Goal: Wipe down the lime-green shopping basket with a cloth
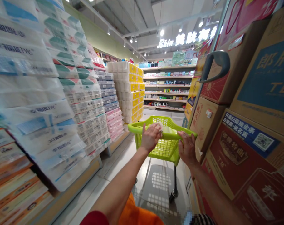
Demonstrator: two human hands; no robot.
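My left hand and my right hand both grip the near rim of a lime-green plastic shopping basket cart, which stands on a thin dark metal post. A small white packet lies in the basket, partly behind my left hand, with a bit of white material showing at those fingertips. One black cart wheel shows on the tiled floor below the basket.
Tall stacks of wrapped toilet paper and tissue packs line the aisle's left side. Large printed cardboard cartons rise close on the right. Store shelves of boxed goods stand at the far end, beyond the tiled floor.
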